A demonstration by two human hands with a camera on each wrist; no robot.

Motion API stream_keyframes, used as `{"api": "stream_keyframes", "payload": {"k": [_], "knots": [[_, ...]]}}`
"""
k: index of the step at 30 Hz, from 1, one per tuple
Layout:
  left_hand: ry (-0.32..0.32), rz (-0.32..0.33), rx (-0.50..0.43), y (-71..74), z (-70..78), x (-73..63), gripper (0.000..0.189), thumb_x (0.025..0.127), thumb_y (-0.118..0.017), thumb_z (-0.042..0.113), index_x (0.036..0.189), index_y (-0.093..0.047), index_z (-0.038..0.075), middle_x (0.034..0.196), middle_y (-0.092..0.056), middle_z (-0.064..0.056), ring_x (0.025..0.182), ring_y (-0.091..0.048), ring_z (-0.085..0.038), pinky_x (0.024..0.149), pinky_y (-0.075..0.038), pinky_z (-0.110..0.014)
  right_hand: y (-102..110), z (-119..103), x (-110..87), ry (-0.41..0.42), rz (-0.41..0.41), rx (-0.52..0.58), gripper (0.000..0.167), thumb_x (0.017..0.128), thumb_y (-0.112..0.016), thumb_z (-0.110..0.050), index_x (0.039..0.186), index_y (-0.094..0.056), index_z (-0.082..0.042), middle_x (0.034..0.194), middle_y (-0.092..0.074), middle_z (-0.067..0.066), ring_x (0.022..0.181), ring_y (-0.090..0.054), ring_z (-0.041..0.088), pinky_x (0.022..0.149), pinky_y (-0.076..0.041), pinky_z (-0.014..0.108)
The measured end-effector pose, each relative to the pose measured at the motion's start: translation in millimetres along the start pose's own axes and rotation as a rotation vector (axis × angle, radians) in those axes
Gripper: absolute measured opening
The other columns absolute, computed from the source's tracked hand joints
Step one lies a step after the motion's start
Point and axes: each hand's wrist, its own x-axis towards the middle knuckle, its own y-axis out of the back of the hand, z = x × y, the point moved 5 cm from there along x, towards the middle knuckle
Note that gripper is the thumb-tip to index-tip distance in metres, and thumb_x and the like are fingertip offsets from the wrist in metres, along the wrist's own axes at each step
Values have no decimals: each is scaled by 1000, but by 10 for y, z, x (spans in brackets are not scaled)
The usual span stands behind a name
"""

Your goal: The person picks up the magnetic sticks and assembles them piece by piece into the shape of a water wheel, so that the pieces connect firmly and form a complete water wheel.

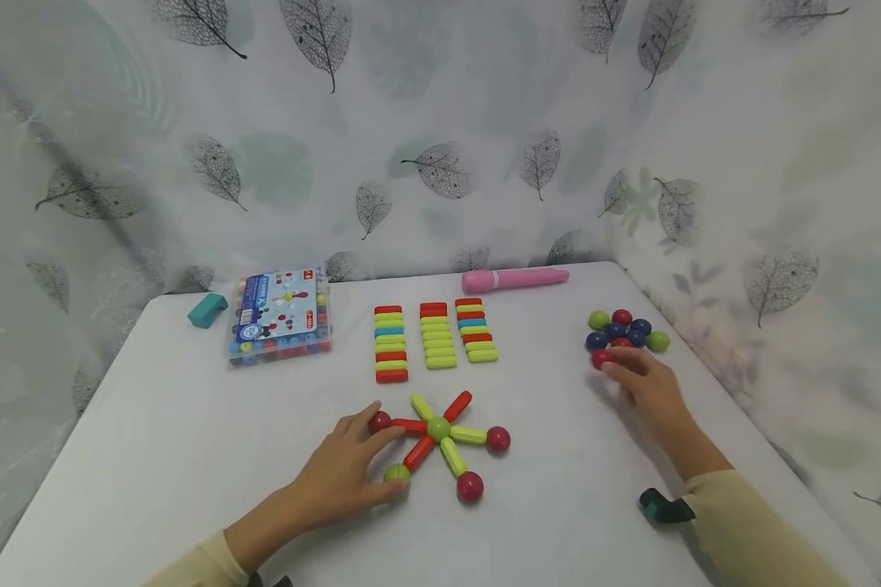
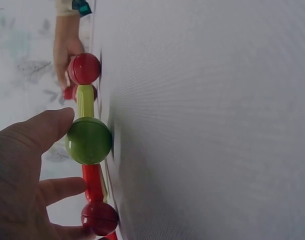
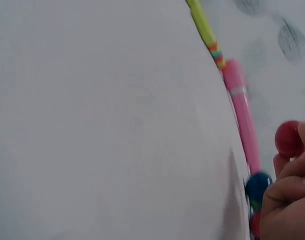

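Observation:
A star-shaped model lies on the table, its red and yellow-green rods [image 1: 469, 435] fanning out from a green centre ball [image 1: 439, 429]. Red balls [image 1: 470, 487] and one green ball [image 1: 396, 474] cap several rods; two far rods end bare. My left hand [image 1: 348, 473] spreads over the model's left side. Its thumb [image 2: 57, 125] is right at the green end ball [image 2: 89, 141], and the other fingers reach toward a red rod [image 2: 94, 182] and a red ball [image 2: 99, 218]. At the right, my right hand [image 1: 649, 395] pinches a red ball [image 3: 289, 139] between thumb and fingers.
Beyond the right hand sits a cluster of red, blue and green balls [image 1: 617, 329]. Three columns of rods [image 1: 436, 334] lie behind the model. Farther back are a pink pen-like stick [image 1: 517, 279], a clear box of beads [image 1: 279, 314] and a teal block [image 1: 208, 311].

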Motion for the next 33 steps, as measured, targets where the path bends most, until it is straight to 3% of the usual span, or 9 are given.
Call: {"api": "stream_keyframes", "payload": {"k": [5,7,10,14,22,33], "knots": [[4,0,-9,-7,4,2,70,77,-81,59,139,-62,32,162,-36,-11,137,-43,-35,100,-51,-59,-925,-393,-128,113,-340,-28,55,92,-74,-44,136,-60,-15,131,-60,8,100,-55,23,72,-51,28],[4,-6,-13,-20,-2,1,71,77,-81,60,140,-61,33,163,-35,-11,137,-43,-36,100,-51,-59,-1208,-486,-149,119,-427,-32,51,92,-75,-43,135,-62,-18,134,-60,6,97,-57,23,72,-51,29],[-5,-15,-11,-38,1,3,71,78,-80,60,141,-60,33,164,-33,-11,138,-42,-36,100,-51,-59,-1433,-570,-163,119,-488,-36,46,92,-76,-38,133,-64,-20,138,-59,5,81,-57,22,66,-49,28],[-12,-20,-1,-30,10,-1,73,78,-80,60,142,-59,34,165,-32,-12,139,-41,-37,100,-52,-59,-1504,-620,-163,126,-516,-69,42,94,-74,-33,133,-64,-21,137,-59,4,73,-56,22,65,-49,28],[-11,-38,-42,28,-29,13,74,78,-81,57,144,-57,34,166,-27,-12,142,-39,-37,101,-51,-59,-1530,-652,-144,133,-523,-164,34,94,-74,-24,127,-68,-21,124,-65,0,111,-57,23,83,-57,33],[-25,-14,-50,1,-33,0,75,77,-82,56,144,-58,31,167,-25,-14,143,-38,-38,103,-49,-60,-1496,-686,-189,171,-531,-166,41,93,-74,-28,133,-67,-19,128,-64,1,109,-58,24,81,-57,34]]}}
